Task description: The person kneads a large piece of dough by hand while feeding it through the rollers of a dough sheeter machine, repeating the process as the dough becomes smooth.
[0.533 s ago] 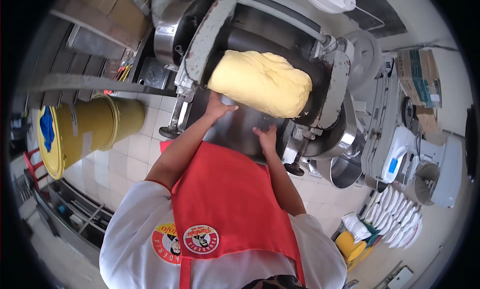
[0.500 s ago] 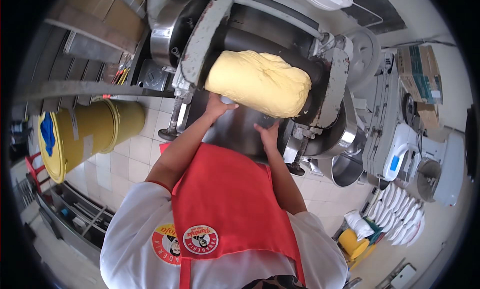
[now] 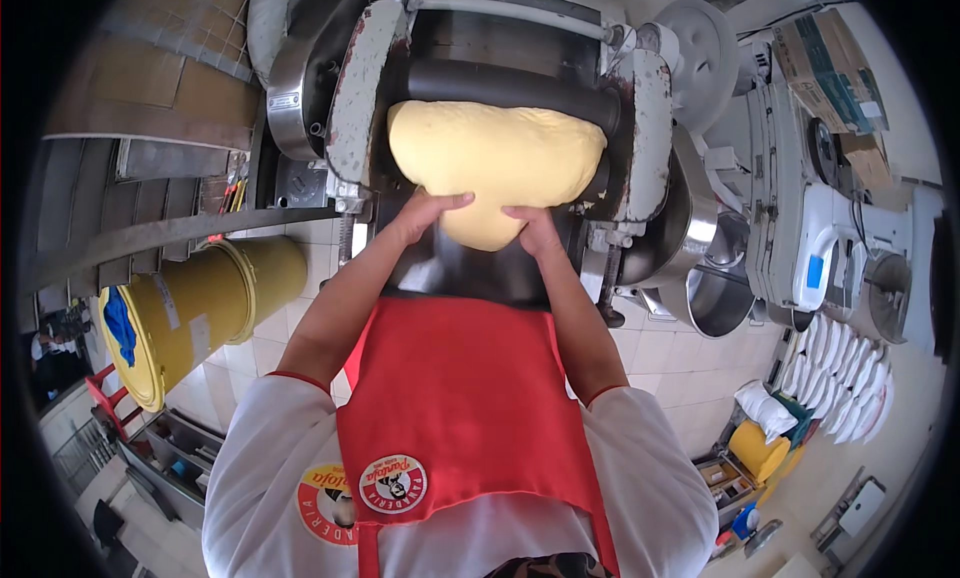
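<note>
Dough (image 3: 500,148), pale yellow and smooth, lying crosswise between the two chipped, pale side plates (image 3: 648,128) of a machine, just near of its dark roller (image 3: 500,86). One rounded lobe is drooping from the dough's near side, hanging over a dark metal slope (image 3: 470,278). Left hand (image 3: 428,214) is reaching in from the near left and touching the lobe's left side, its thumb lying over the dough and pointing right. Right hand (image 3: 538,230) is touching the lobe's right side, its thumb pointing left on the dough. Both thumbs are standing apart, with dough showing between them; the other fingers are mostly hiding under or behind the dough, so cannot tell whether either hand is pinching. Both forearms are extending from white sleeves, on either side of a red apron (image 3: 455,398). Left of the machine, a yellow barrel (image 3: 205,313) with a blue cloth (image 3: 119,325) on its lid is lying at a slant in the view, over pale floor tiles (image 3: 282,323). On the right, a steel bowl (image 3: 715,303) is sitting near the machine; farther right, a white mixer (image 3: 818,253) is standing, with cardboard boxes (image 3: 825,68) resting beyond it.
</note>
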Available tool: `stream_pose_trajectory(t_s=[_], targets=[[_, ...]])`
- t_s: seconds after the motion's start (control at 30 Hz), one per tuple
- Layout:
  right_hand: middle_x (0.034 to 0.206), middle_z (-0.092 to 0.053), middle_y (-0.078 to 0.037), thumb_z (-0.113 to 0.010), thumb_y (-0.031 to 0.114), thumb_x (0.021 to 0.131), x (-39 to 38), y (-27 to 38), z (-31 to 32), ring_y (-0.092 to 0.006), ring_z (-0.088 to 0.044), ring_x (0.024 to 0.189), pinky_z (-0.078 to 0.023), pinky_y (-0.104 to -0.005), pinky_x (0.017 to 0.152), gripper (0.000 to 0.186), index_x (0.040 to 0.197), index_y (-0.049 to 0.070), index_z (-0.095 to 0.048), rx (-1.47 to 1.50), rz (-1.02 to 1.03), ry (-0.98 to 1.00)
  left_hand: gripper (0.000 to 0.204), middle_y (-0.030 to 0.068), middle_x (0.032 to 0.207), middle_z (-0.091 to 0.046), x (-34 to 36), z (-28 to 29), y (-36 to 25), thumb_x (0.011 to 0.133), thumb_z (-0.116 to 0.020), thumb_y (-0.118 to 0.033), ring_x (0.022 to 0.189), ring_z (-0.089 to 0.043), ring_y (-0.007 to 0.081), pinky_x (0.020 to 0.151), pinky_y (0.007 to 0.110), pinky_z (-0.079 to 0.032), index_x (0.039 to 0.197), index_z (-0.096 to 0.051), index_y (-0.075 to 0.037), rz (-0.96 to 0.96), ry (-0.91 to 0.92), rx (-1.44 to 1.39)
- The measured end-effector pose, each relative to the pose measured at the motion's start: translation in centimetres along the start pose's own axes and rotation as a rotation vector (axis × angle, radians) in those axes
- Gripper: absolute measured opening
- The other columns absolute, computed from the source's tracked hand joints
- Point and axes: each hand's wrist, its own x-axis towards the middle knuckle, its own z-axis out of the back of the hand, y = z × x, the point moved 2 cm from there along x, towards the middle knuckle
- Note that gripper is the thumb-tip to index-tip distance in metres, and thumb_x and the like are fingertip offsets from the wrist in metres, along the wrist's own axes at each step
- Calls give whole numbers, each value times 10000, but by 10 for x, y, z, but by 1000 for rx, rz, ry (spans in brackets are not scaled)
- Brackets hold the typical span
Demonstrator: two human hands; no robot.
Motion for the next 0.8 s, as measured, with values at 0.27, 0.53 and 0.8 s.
stream_pose_trajectory(t_s=[0.27,0.53,0.8], targets=[[1295,-645,-139,-751,165,885,-60,97,-105,-307,-611,1230,-494,-435,1049,417,1239,-26,-643,86,259,-293,694,133,1382,-610,-33,-35,-54,968,-695,-441,1246,-612,219,1075,394,-482,1461,-484,0,-81,-157,-436],[1111,-629,-148,-703,177,906,-62,72,-140,-341,-609,1031,-457,-455,895,267,1153,88,-655,-1405,1189,-259,523,87,1418,-572,-73,-50,-61,1035,-577,-303,1353,-516,207,1141,386,-378,1465,-459,-29,-430,-246,-480],[899,-659,-71,-662,329,955,91,164,-156,-292,-628,828,-458,-457,756,235,962,95,-656,-1522,1254,-506,225,35,1186,-684,-105,2,21,1007,-672,-170,1080,-660,116,891,282,-515,1203,-651,-62,-147,-575,-109]])
